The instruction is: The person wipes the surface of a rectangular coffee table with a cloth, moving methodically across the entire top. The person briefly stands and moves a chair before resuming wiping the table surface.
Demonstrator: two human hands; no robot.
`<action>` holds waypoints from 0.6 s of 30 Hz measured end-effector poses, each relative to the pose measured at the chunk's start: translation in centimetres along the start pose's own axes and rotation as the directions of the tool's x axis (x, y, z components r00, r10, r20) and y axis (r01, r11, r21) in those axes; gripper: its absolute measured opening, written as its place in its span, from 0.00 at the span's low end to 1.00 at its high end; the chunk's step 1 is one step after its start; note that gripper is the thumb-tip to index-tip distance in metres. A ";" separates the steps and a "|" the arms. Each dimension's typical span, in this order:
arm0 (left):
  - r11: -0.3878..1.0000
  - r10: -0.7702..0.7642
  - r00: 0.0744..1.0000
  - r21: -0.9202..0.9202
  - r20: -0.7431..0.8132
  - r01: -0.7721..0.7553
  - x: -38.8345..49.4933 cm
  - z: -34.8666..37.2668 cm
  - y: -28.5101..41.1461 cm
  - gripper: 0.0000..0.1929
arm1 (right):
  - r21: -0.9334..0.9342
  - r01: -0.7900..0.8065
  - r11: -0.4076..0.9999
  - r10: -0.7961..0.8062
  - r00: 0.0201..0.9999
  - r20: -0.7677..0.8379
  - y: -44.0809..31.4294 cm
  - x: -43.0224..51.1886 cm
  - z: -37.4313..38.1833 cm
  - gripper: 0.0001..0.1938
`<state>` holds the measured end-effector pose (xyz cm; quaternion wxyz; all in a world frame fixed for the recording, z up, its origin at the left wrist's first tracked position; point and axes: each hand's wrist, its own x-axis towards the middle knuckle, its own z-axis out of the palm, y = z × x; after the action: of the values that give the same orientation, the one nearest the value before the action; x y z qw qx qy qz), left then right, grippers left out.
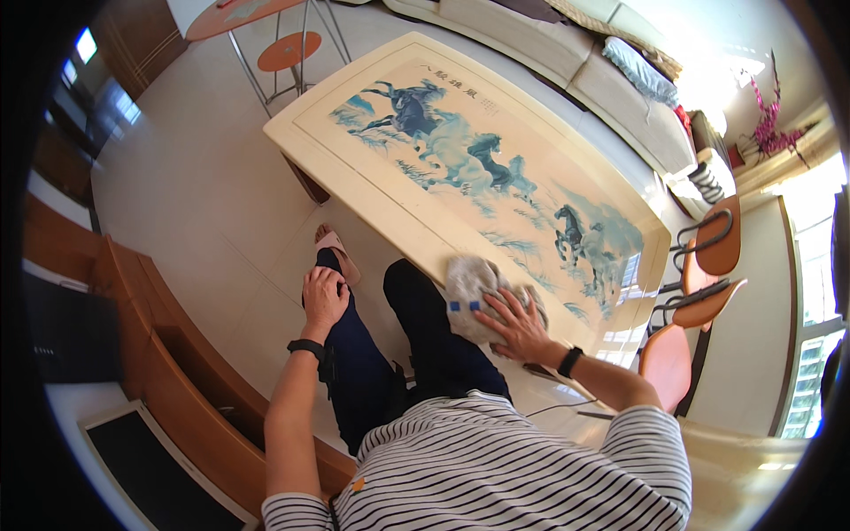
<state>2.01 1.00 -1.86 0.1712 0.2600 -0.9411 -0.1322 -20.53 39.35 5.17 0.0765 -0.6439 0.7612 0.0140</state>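
Observation:
My right hand lies with fingers spread on a crumpled grey cloth with small blue patches. The cloth rests on the near edge of a long cream table, partly overhanging it beside my right knee. A painting of running horses in blue and white, with writing, covers the middle of the tabletop. My left hand rests on my left leg near the knee, its fingers bent, with no object visible in it; its palm side is hidden.
A pale sofa runs along the table's far side. Orange-brown chairs stand at the right. A wooden cabinet is at the left, close to a dark screen. Beyond the table's left end is a round orange stool.

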 end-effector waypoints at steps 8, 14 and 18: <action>0.998 -0.050 0.998 -0.022 0.024 0.051 0.0 0.3 0.1 0.05 | -0.013 -0.129 0.992 0.129 0.979 0.158 1.0 -10.6 0.6 0.49; 0.997 -0.078 0.995 -0.019 0.069 0.079 -0.2 0.4 -0.2 0.08 | 0.001 -0.039 0.999 0.038 0.992 0.124 0.8 -5.9 1.2 0.52; 0.993 -0.094 0.994 -0.063 0.057 0.098 -0.1 0.2 -0.4 0.07 | -0.024 0.022 0.999 -0.019 0.995 0.099 0.5 -0.9 0.7 0.54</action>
<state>2.17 0.73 -2.25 0.1478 0.2955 -0.9269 -0.1781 -20.78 40.37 4.54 0.1062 -0.6512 0.7495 0.0546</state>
